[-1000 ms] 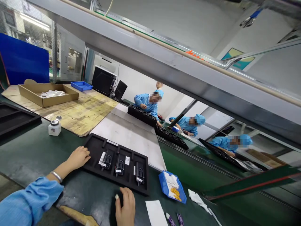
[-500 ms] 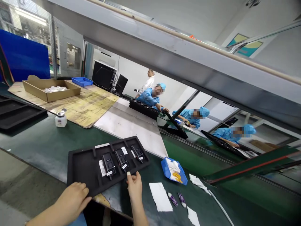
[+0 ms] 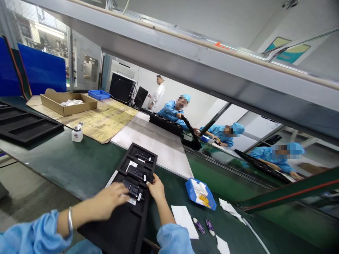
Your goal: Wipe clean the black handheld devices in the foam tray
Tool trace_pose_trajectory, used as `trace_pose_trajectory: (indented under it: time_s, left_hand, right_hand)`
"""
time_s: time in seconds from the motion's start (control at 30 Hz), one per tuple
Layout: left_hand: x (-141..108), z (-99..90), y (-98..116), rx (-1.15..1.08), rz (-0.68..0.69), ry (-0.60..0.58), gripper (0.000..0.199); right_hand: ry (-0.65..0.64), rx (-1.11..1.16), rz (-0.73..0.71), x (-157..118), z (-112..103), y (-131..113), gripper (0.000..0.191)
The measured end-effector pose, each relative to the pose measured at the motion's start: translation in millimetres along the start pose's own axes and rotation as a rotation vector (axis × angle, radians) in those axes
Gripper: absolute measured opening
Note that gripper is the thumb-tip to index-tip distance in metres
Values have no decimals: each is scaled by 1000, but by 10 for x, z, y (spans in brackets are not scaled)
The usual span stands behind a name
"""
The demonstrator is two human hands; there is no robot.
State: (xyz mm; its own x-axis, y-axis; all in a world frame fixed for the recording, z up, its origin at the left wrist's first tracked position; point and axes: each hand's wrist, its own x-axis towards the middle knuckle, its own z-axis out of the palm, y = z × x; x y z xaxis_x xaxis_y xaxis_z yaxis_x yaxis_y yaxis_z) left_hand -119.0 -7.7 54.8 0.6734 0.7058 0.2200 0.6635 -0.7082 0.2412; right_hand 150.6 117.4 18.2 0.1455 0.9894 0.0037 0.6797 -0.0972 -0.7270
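A black compartment tray (image 3: 127,225) lies at a slant on the green bench in front of me. Three small black handheld devices with white labels sit in its slots: a far device (image 3: 144,156), a middle device (image 3: 137,173) and a near device (image 3: 132,188). My left hand (image 3: 109,200) is over the tray, fingers stretched toward the near device; whether they touch it is unclear. My right hand (image 3: 156,188) grips the tray's right rim, thumb on top. The tray's near compartment holds nothing visible, and my left arm partly covers it.
Right of the tray are a blue bin (image 3: 200,193) with white and yellow items, white paper (image 3: 184,220) and two purple tools (image 3: 198,225). A small white bottle (image 3: 77,133), a cardboard box (image 3: 67,106) and another black tray (image 3: 26,125) stand left. Co-workers (image 3: 172,109) sit across.
The tray has turned, its far end swinging left and its wide compartment coming toward me. My left hand has left the tray's edge and moved over the devices; my right hand stays on the rim.
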Motion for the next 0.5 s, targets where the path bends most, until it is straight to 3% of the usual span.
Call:
trace_pose_trajectory:
  time_s: [0.1,0.2,0.27,0.37,0.5]
  left_hand:
    - [-21,-270,-610,227,-111,-178,86]
    - [-34,-339,-885,294,13,-208,58]
    - [-4,-311,-880,314,88,-161,30]
    - [63,-240,-711,297,148,-164,2]
    - [77,-113,-405,249,203,-171,32]
  right_hand:
    - [-19,-17,-19,40,32,-34,64]
    - [-55,-21,-40,146,67,-92,65]
    - [-88,-8,-56,249,106,-140,66]
    - [-131,39,-69,385,168,-208,65]
    - [-184,115,-101,371,143,-244,61]
